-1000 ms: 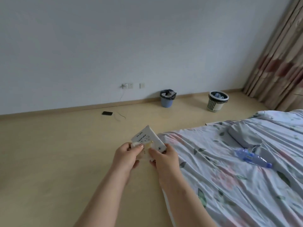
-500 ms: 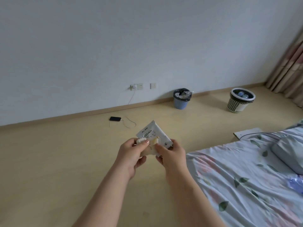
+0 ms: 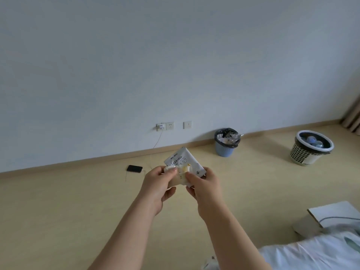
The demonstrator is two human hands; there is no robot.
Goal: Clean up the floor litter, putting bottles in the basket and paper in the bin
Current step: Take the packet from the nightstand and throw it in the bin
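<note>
Both hands hold a white tissue packet [image 3: 183,160] with black print at chest height, over the wooden floor. My left hand [image 3: 158,187] pinches its left end with thumb and forefinger. My right hand [image 3: 203,189] grips its right lower corner. A blue bin [image 3: 225,149] lined with a black bag and filled with crumpled litter stands by the far wall. To its right stands a white perforated basket [image 3: 305,155] with a dark rim, with blue bottles [image 3: 312,140] inside.
A black phone [image 3: 134,168] lies on the floor, charging by a cable from the wall socket [image 3: 164,126]. A white bedsheet [image 3: 315,254] and a flat white box [image 3: 331,217] are at the lower right. A curtain [image 3: 352,117] hangs at the far right.
The view has swung left and away from the bed, so the bed and the bottle lying on it have left the frame. The bin and basket look closer. Both hands still hold the packet.
</note>
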